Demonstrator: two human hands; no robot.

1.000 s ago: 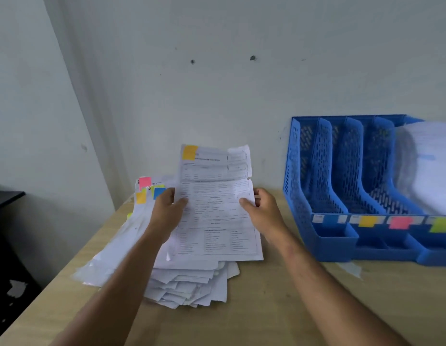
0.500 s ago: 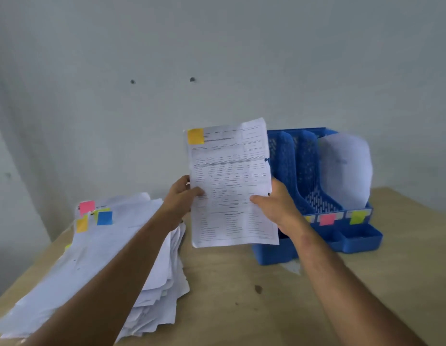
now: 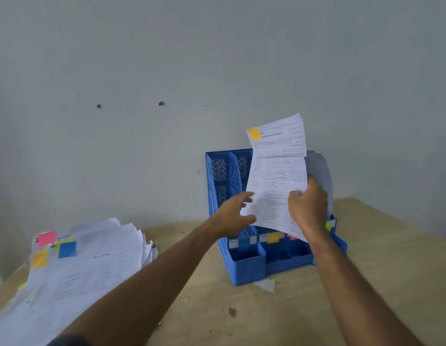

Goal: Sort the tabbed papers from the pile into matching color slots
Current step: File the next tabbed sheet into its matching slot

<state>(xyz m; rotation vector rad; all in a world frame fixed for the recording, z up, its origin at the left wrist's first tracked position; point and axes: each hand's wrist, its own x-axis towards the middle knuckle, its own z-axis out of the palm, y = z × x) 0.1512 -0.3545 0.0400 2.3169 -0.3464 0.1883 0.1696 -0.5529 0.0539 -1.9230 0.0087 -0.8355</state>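
1. The counter (image 3: 366,283) is pale wood with a smooth, slightly scuffed top, set against a plain grey wall.
2. The pile (image 3: 92,265) of loose white printed sheets lies fanned and uneven at the left of the counter, well apart from the hands. Pink, blue and yellow tabs stick up along its far edge.
3. The file rack (image 3: 222,196) is blue moulded plastic with perforated upright dividers. It stands at the back of the counter, and coloured labels run along its low front lip. White sheets already stand in its right-hand slot.
4. The held paper (image 3: 277,181) is thin, printed and slightly curled. A second ago it was over the pile; half a second ago it was halfway across. Now it hangs upright in front of the rack's middle slots, so filing looks close.
5. The right hand (image 3: 308,208) has a closed grip on the paper's right edge.
6. The left hand (image 3: 235,216) has let go: its grip is open, with fingers loosely spread beside the paper's left edge.
7. The orange tab (image 3: 254,134) sits at the paper's top left corner. A matching orange label (image 3: 273,237) marks a slot just below the sheet.
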